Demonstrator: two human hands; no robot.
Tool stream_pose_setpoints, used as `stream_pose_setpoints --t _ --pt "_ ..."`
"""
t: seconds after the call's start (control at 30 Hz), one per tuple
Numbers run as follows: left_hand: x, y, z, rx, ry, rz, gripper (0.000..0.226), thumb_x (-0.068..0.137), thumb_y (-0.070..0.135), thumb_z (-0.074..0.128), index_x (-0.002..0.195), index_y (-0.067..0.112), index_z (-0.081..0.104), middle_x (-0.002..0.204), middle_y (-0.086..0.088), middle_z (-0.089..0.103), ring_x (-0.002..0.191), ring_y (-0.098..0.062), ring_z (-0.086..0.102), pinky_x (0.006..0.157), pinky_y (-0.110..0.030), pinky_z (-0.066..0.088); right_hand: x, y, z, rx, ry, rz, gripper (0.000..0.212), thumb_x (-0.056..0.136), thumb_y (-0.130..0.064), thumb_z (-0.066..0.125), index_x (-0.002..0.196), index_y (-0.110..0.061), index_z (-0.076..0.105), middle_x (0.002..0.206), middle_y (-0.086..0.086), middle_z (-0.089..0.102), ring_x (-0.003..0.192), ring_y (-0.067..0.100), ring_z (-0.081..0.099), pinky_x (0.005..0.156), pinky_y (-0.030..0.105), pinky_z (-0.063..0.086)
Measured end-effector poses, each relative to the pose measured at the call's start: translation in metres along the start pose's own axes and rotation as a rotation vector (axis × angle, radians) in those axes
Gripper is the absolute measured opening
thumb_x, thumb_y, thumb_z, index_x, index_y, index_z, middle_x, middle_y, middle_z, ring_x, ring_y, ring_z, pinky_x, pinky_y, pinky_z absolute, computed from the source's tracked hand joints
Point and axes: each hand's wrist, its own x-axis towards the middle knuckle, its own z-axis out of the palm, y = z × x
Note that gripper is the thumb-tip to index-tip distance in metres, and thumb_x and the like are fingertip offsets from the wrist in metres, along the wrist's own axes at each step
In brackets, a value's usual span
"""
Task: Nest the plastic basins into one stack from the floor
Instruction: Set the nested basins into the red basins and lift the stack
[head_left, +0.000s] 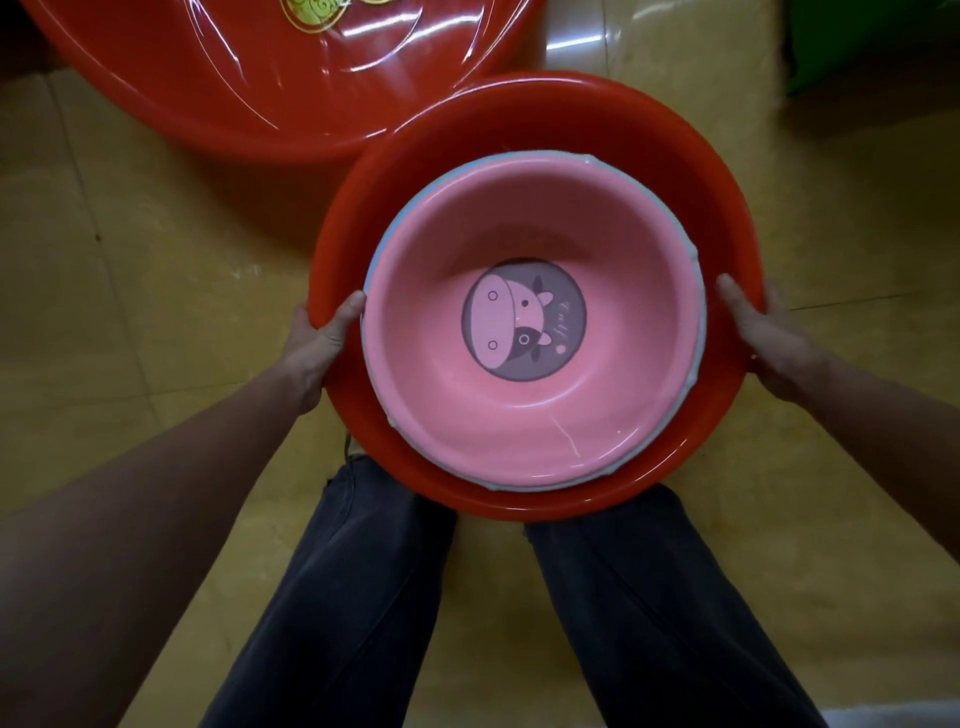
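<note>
Two bare hands are holding one stack in the single head view. The left hand (324, 343) is gripping the left rim of a round red plastic basin (571, 119), its thumb hooking over the lip. The right hand (763, 338) is clamping the opposite rim in the same way.

A round pink plastic basin (441, 260) with a cartoon cow printed on its bottom is sitting nested inside the red one. The pale blue rim of a third plastic basin (385, 231) is peeking out between them. The stack is hanging near the person, just beyond dark trouser legs (353, 597); whether it is clear of the yellow tiled floor (130, 260) cannot be told.

A much larger glossy red plastic tub (234, 78) with a gold motif is lying far and to the left, its rim just beside the held stack, and it is probably waiting as the outermost shell.

These basins are likely feeling light but bendy, with a slick sheen. Holding at opposite points of the rolled rim, as now, is keeping the load level and the inner basins seated.
</note>
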Motion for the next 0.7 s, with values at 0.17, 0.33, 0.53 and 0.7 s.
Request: stream_pose_setpoints --t 0.17,0.33,0.53,0.7 --pt "-0.003 0.001 0.0 -0.016 -0.001 0.017 0.08 0.075 0.059 0.066 0.141 0.027 0.034 0.124 0.002 0.054 0.11 -0.021 0.054 0.09 -0.042 0.044 -0.007 -0.009 0.003 0.05 0.026 0.028 0.106 0.049 -0.079 0.071 0.14 -0.031 0.047 0.13 -0.004 0.063 0.109 0.013 0.063 0.08 0.035 0.054" --pt "-0.014 0.003 -0.001 -0.037 0.001 0.015 0.077 0.076 0.059 0.065 0.141 0.029 0.036 0.121 0.005 0.053 0.106 -0.02 0.053 0.083 -0.039 0.041 -0.019 -0.015 0.003 0.14 0.018 0.08 0.078 0.069 -0.075 0.063 0.136 -0.037 0.051 0.116 -0.015 0.066 0.088 -0.005 0.062 0.062 0.024 0.043" --pt "-0.034 -0.013 0.001 -0.019 -0.002 -0.029 0.079 0.075 0.062 0.064 0.144 0.04 0.031 0.12 0.009 0.049 0.096 -0.013 0.053 0.073 -0.033 0.042 -0.051 0.001 -0.007 0.175 0.023 0.133 0.076 0.062 -0.074 0.064 0.13 -0.041 0.054 0.095 -0.029 0.066 0.074 -0.011 0.066 0.06 0.023 0.045" --pt "-0.055 -0.025 -0.002 -0.008 -0.015 -0.067 0.083 0.072 0.06 0.068 0.144 0.041 0.03 0.123 0.008 0.048 0.1 -0.015 0.052 0.08 -0.036 0.042 -0.078 0.011 -0.017 0.173 0.074 0.202 0.069 0.068 -0.066 0.07 0.13 -0.039 0.055 0.093 -0.026 0.066 0.066 -0.012 0.067 0.054 0.018 0.047"
